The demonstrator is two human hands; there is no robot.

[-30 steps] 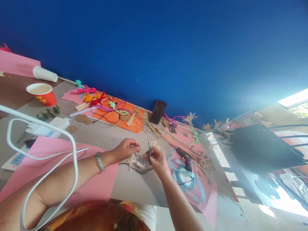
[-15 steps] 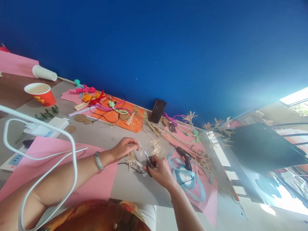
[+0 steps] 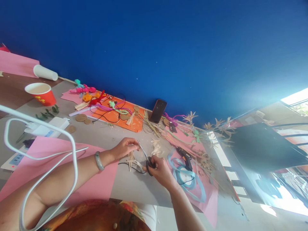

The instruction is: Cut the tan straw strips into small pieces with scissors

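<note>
My right hand (image 3: 161, 170) grips the black-handled scissors (image 3: 144, 151), fingers in the loops, with the blades pointing up and to the left. At the blade tips is my left hand (image 3: 127, 147), its thumb and fingers pinched together; what they hold is too small to make out. Below the hands lies a bundle of pale straw-like strips (image 3: 131, 162) beside a black cord (image 3: 138, 171). More dried husk pieces (image 3: 156, 147) rest just beyond the scissors on the grey table (image 3: 127, 189).
Pink paper (image 3: 91, 186) lies under my left forearm. A white cable (image 3: 75, 166) loops across the near left. A glue gun (image 3: 185, 158) and light-blue ribbon (image 3: 178, 176) lie at right. A phone (image 3: 158, 110) leans against the blue wall (image 3: 154, 48). A red paper cup (image 3: 43, 96) stands at left.
The scissors' blades look slightly closer together than before. Both hands have stayed in nearly the same place.
</note>
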